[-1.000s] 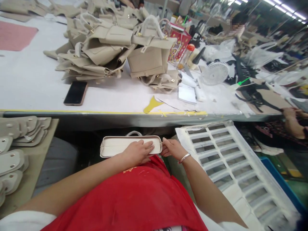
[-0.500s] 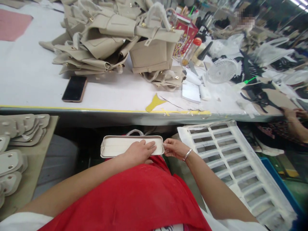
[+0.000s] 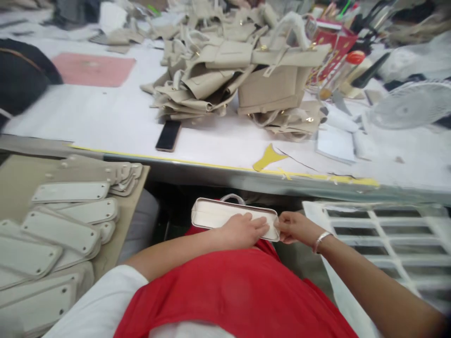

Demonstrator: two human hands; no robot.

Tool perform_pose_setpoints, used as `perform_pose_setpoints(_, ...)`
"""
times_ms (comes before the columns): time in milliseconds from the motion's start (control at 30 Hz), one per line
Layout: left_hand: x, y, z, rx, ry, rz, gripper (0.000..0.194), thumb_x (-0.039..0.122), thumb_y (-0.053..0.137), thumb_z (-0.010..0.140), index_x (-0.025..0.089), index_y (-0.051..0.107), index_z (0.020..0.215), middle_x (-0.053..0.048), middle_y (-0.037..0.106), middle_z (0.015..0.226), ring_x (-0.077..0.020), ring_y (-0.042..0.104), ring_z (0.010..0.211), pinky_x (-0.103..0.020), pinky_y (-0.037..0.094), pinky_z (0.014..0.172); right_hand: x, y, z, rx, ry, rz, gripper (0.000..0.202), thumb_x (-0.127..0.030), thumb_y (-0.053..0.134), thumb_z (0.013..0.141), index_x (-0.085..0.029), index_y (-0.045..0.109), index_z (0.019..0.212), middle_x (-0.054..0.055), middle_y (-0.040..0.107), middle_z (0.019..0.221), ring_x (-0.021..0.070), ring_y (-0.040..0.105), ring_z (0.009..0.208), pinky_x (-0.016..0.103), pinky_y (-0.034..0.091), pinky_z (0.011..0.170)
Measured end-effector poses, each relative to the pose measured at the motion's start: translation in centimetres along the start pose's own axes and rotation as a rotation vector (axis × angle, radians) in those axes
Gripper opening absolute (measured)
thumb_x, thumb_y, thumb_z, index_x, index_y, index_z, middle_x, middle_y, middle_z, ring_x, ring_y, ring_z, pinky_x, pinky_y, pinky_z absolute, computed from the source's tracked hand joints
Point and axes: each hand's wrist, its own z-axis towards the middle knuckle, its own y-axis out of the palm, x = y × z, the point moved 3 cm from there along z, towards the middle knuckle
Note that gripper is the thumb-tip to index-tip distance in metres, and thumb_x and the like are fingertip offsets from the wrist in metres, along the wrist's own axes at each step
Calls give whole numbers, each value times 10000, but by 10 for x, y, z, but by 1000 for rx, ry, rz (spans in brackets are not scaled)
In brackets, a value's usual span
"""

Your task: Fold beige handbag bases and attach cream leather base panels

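On my lap lies a handbag point(image 3: 213, 213), its long pale rectangular face with a raised rim turned up toward me. A wrapped handle point(image 3: 232, 197) sticks out on its far side. My left hand point(image 3: 246, 229) rests flat on the right half of that face, fingers stretched out. At the bag's right end, the thumb and fingertips of my right hand point(image 3: 294, 227) pinch the rim. A bracelet circles my right wrist. The underside of the bag is hidden.
A board point(image 3: 136, 206) at left carries several pale oblong panels point(image 3: 61, 230). At right stands a white slatted rack point(image 3: 380, 241). Across the table point(image 3: 116, 124) lie beige handbags point(image 3: 271, 89), a phone point(image 3: 169, 136), a yellow scraper-like piece point(image 3: 269, 157) and a fan point(image 3: 412, 103).
My view has swung left, so everything sits further right and more panels show at left. Both hands keep their places on the handbag.
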Motion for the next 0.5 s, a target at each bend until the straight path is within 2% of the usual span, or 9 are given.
perform_pose_setpoints(67, -9, -13, -25, 147, -40, -177, 612, 456, 478, 834, 193, 296, 1355, -114, 384, 1365, -225, 514, 1007, -322, 461, 762, 2, -1, 1, 5, -5, -16, 193, -251, 574, 790, -150, 463, 668, 42, 609, 545, 107, 584, 495, 191, 462, 474)
perform_pose_setpoints(100, -19, -19, -42, 279, -130, -273, 573, 463, 464, 840, 184, 334, 1323, -119, 444, 1306, -200, 524, 991, -300, 458, 770, 3, -2, 2, 13, -11, -38, 203, -268, 578, 787, -151, 465, 665, 47, 613, 563, 106, 584, 494, 192, 457, 470)
perform_pose_setpoints(167, -50, -25, -84, 590, -451, -449, 387, 456, 411, 861, 160, 507, 1091, -92, 588, 1023, -153, 557, 836, -258, 461, 699, 5, -4, 2, 24, -24, -107, 251, -323, 595, 773, -160, 463, 634, 51, 607, 570, 104, 570, 460, 200, 428, 438)
perform_pose_setpoints(200, -67, -22, -105, 704, -644, -525, 332, 453, 405, 862, 156, 540, 921, -59, 596, 844, -134, 551, 730, -241, 454, 634, 6, -6, 2, 17, -29, -135, 285, -359, 593, 770, -166, 459, 607, 48, 595, 555, 100, 556, 433, 202, 405, 417)
perform_pose_setpoints(233, -83, -15, -122, 741, -792, -631, 323, 467, 438, 840, 158, 521, 794, -20, 554, 687, -113, 521, 613, -218, 429, 545, 7, -6, 1, -4, -26, -154, 320, -395, 580, 772, -173, 454, 578, 45, 578, 528, 95, 537, 405, 205, 380, 401)
perform_pose_setpoints(300, -109, 6, -140, 609, -915, -920, 357, 507, 528, 767, 165, 461, 686, 37, 457, 521, -79, 438, 454, -183, 348, 418, 9, -6, -1, -77, -9, -145, 371, -441, 537, 787, -184, 456, 532, 35, 536, 467, 83, 504, 370, 206, 342, 387)
perform_pose_setpoints(367, -123, 24, -143, 434, -896, -1169, 400, 531, 595, 701, 169, 428, 666, 61, 431, 473, -57, 385, 385, -158, 288, 365, 10, -6, -2, -131, 7, -112, 392, -450, 518, 791, -189, 462, 504, 22, 501, 423, 72, 475, 354, 202, 327, 387)
perform_pose_setpoints(433, -128, 33, -143, 343, -852, -1298, 428, 537, 626, 671, 171, 406, 663, 66, 443, 468, -47, 378, 369, -144, 277, 353, 9, -4, 0, -149, 2, -106, 386, -433, 500, 799, -192, 461, 501, 8, 487, 410, 66, 462, 350, 196, 318, 387)
perform_pose_setpoints(500, -128, 33, -145, 304, -838, -1314, 437, 535, 635, 670, 173, 390, 664, 69, 450, 468, -48, 386, 369, -143, 298, 351, 5, -2, 6, -143, -33, -128, 370, -396, 471, 822, -192, 445, 515, -5, 485, 418, 63, 458, 348, 191, 304, 379)
